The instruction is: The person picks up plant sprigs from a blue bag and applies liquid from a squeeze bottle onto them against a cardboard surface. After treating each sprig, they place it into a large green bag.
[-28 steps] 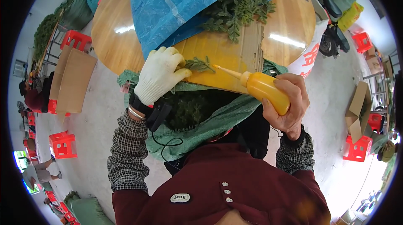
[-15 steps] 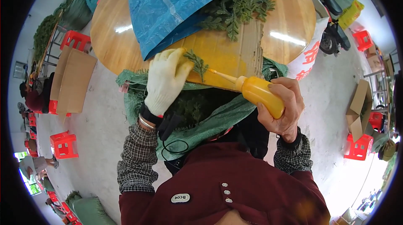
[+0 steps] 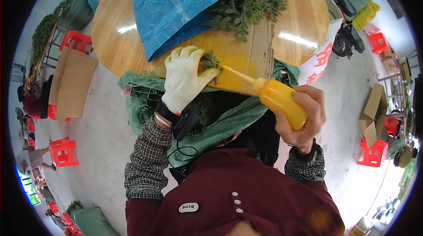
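Observation:
My left hand [image 3: 184, 75], in a white knit glove with yellow-stained fingertips, lies spread at the near edge of a yellow-smeared cardboard sheet [image 3: 246, 55]. A small green artificial fir sprig [image 3: 211, 60] is beside its index finger, and the thumb reaches across the sprig's lower part. Bare-skinned, my right hand [image 3: 304, 115] grips a yellow squeeze bottle [image 3: 282, 101], tilted with its long thin nozzle toward the sprig. The nozzle tip is close to the sprig; whether they touch I cannot tell.
More fir sprigs [image 3: 246, 9] are heaped beyond the cardboard, partly beneath a blue plastic sheet [image 3: 167, 11] on a round wooden table [image 3: 114, 38]. An open green woven sack [image 3: 233, 119] hangs before me. Red stools [image 3: 64, 151] and cardboard boxes [image 3: 72, 84] stand around.
My left hand has shifted slightly right, its fingers spreading and thumb extending across the sprig. The bottle in my right hand has moved slightly right and nearer me.

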Available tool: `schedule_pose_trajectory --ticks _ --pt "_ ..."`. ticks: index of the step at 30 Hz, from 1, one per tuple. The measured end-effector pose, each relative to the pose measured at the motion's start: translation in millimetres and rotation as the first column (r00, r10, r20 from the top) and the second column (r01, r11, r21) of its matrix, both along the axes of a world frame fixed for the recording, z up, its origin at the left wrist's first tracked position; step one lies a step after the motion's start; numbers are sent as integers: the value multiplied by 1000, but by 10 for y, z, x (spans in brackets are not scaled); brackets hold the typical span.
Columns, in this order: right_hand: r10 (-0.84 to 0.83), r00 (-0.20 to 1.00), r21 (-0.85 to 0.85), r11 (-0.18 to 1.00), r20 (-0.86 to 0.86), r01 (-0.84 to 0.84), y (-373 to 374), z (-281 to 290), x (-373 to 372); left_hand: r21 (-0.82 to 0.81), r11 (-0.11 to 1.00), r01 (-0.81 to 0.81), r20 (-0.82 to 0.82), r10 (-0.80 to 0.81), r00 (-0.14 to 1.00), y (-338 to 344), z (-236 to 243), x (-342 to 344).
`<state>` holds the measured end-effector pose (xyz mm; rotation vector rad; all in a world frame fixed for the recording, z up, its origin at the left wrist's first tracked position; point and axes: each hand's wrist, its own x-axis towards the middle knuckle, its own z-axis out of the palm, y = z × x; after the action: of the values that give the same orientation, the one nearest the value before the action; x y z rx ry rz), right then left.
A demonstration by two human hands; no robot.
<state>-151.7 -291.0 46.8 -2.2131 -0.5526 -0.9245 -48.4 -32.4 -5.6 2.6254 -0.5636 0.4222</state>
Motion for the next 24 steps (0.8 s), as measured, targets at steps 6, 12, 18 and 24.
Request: schedule_pose_trajectory --ticks 6,12,18,24 --pt "-1 999 -47 999 36 3 184 -98 141 0 1000 -12 -1 12 1000 -42 -13 -1" --pt "15 999 -109 994 38 -10 224 -52 129 -2 1000 -13 63 13 998 -34 -73 -4" --pt "1 999 -127 992 37 4 227 61 44 -19 1000 5 112 -3 994 -24 -98 -3" --pt "20 998 -170 985 58 -10 320 29 175 14 1000 -9 90 7 996 -29 -88 -3"
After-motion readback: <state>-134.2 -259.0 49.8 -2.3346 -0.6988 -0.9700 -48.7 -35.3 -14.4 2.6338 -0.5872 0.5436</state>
